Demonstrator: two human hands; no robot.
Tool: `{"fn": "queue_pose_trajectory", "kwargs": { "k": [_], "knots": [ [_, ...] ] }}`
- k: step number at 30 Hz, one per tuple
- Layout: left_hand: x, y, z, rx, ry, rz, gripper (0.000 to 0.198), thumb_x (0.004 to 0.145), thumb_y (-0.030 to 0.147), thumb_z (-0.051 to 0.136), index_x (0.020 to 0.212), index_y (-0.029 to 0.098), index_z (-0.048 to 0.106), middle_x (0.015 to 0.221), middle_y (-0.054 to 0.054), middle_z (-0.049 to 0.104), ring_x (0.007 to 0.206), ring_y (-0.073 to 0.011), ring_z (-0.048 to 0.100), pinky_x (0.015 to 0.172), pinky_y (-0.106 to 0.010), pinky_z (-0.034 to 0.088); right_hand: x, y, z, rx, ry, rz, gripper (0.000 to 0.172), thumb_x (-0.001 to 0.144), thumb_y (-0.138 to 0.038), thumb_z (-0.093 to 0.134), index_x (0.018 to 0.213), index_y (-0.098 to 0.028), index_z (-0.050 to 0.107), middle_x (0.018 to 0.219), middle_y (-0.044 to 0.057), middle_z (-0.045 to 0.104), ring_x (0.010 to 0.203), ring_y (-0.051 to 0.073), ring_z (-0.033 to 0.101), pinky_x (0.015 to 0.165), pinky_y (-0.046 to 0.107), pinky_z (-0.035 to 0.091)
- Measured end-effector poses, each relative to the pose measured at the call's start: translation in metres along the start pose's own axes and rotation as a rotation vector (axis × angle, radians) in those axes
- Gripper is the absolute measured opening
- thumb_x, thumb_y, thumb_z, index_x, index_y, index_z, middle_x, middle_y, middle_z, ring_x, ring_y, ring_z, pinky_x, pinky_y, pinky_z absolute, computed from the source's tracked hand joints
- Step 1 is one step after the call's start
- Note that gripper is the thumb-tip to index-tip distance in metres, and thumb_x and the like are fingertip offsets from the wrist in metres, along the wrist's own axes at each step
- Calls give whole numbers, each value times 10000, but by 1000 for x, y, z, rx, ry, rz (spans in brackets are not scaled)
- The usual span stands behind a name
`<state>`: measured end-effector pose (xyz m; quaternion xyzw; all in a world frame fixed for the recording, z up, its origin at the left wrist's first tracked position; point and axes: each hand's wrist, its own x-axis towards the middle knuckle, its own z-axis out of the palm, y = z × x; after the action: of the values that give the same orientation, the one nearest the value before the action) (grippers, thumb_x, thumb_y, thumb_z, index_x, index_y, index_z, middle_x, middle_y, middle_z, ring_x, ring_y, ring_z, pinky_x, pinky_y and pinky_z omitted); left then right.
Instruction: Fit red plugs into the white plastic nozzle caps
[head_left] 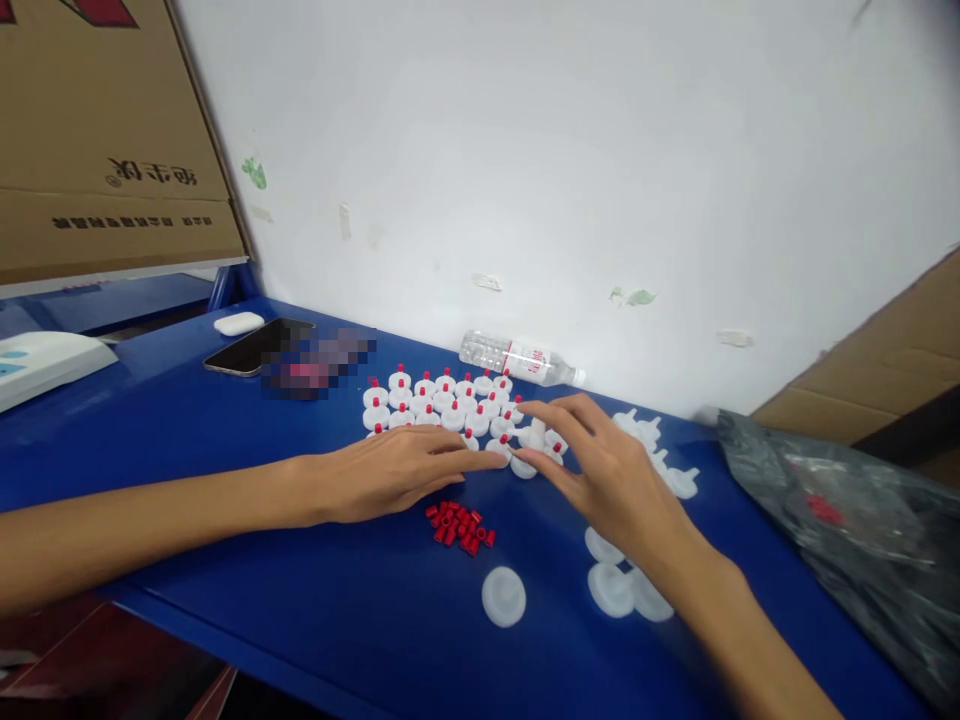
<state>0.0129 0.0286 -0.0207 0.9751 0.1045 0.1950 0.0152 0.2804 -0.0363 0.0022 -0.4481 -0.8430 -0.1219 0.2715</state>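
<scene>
My right hand (600,460) is curled, pinching a white nozzle cap (536,432) between thumb and forefinger above the table (337,590). My left hand (390,470) is palm down, fingers stretched nearly straight at the near edge of the red-tipped white caps (450,412); I can't tell whether anything is beneath it. Just nearer me lies a pile of small red tips (459,530), then a single white disc (503,597). More white discs (611,590) lie beside my right forearm, with untipped nozzle caps (682,483) beyond that hand. A plastic bottle (517,358) lies by the wall, a phone (251,350) farther left, a dark plastic bag (825,570) far right.
</scene>
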Motion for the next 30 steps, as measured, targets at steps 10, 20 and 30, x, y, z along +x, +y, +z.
{"fn": "queue_pose_trajectory", "kwargs": {
  "k": [10,20,30],
  "knots": [
    [0,9,-2,-110,330,-12,461,1010,174,577,1453,236,467,1143,-84,676,984,-153,688,875,-250,586,1,-23,9,158,59,-110,231,987,-299,607,1195,-219,549,1081,74,652,900,183,679,763,346,600],
    [1,13,-2,-162,414,10,429,989,129,613,1398,217,516,1107,-74,664,973,-137,663,865,-237,567,1,-34,14,269,92,-98,176,970,-308,639,1099,-203,583,1023,63,666,885,174,691,754,313,601],
    [3,12,5,-158,259,-73,264,1091,255,384,993,131,595,841,-49,616,719,-135,561,659,-232,463,2,-40,16,367,183,-69,149,933,-266,689,1036,-200,604,973,64,668,906,177,702,745,288,616]
  ]
}}
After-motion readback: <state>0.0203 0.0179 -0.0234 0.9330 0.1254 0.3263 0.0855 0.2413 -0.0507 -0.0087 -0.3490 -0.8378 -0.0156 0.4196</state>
